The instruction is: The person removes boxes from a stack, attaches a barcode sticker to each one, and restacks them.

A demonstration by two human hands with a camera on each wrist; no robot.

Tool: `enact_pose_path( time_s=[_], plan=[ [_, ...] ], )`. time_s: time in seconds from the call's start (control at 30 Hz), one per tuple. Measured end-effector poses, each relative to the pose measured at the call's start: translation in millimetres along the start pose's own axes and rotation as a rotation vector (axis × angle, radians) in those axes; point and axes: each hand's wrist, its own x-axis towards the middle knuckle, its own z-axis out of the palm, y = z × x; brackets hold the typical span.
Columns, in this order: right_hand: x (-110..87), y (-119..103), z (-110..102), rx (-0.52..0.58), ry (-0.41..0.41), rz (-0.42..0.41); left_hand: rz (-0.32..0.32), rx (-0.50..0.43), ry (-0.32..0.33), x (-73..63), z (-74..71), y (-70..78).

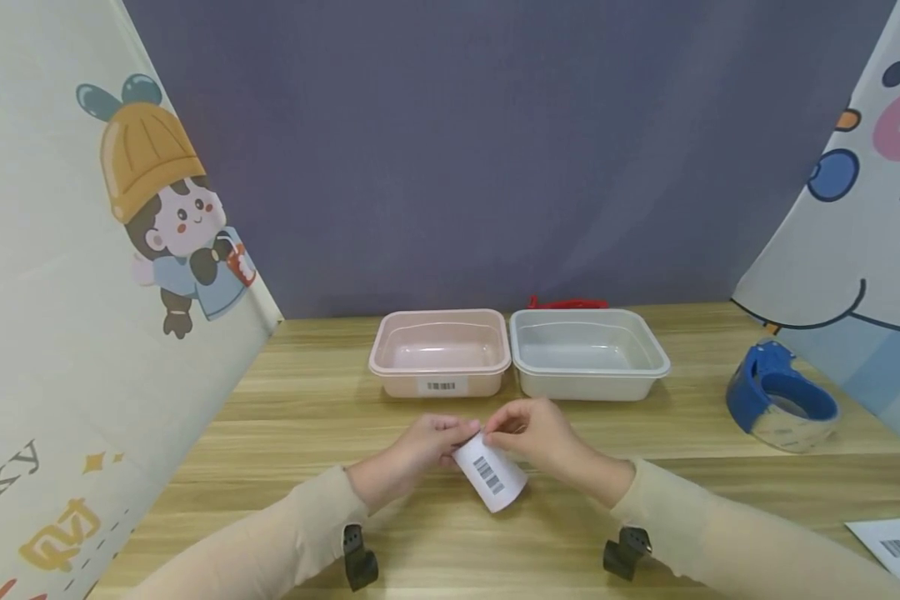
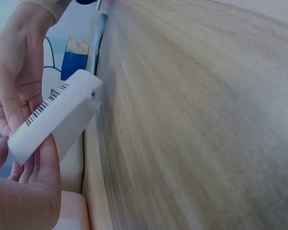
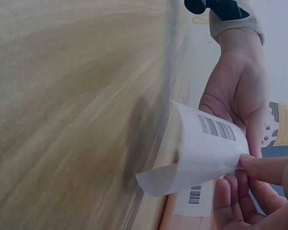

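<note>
Over the table, in front of two bins, a white barcode label hangs between the hands. My left hand pinches its upper left corner between thumb and fingers. At the same upper edge, the thumb and index finger of my right hand pinch the label too. Its lower part curls away from the hands. A bent white flap shows beneath the printed face in the right wrist view; whether it is backing paper or the same sheet, I cannot tell. In the left wrist view the label slants over the left fingers.
A pink bin with a barcode label on its front stands beside a white bin. Behind the white one lies a red object. To the right are a blue tape dispenser and another barcode sheet.
</note>
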Motion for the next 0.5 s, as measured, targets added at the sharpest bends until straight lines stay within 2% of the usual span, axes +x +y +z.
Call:
enact_pose_path(
  time_s=[0.13,0.3,0.4,0.5],
  plan=[
    [-3.2,0.3,0.7,-0.013,-0.021,-0.065,-0.033,-0.019,-0.024,0.9,-1.2,-1.2],
    [-6.7,0.5,0.6,-0.025,-0.032,-0.100,-0.049,-0.013,-0.069,1.1,-3.4,-1.1],
    [-8.2,-0.1,-0.8,-0.019,-0.045,-0.112,-0.037,0.009,-0.084,0.8,-4.4,0.0],
    [-9.8,-1.0,-2.8,-0.005,-0.067,-0.114,-0.011,0.042,-0.071,1.3,-4.9,0.8]
  ],
)
